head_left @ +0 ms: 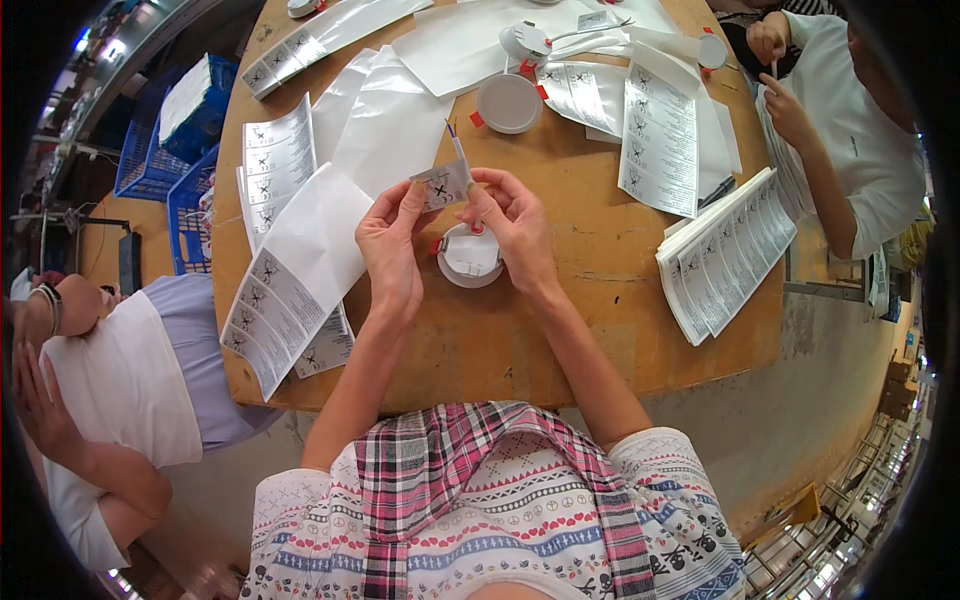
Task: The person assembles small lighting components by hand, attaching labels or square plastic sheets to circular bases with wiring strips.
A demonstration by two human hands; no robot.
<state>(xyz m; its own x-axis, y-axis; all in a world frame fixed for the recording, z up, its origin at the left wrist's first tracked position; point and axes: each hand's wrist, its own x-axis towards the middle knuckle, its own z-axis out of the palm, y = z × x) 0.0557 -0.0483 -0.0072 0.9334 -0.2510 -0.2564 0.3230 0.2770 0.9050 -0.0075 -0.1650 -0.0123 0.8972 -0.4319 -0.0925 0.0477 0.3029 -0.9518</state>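
Note:
Between both hands, over the middle of the wooden table (590, 330), a small silver printed label (441, 186) is held up. My left hand (393, 240) pinches its left side between thumb and fingers. At the other side my right hand (515, 230) has thumb and fingers closed where the label meets a white cable (459, 147). Bare wire ends stick up from that cable. Just below the hands, a round white light fitting (470, 262) with red clips sits on the table. The right fingers partly hide its top and the cable's lower run.
Label sheets (280, 310) and pale backing paper (385, 120) cover the table's left side. Another round light (508, 104) lies beyond my hands. A label stack (725, 255) and black marker (716, 192) are at right. People sit on both sides; blue baskets (190, 205) stand left.

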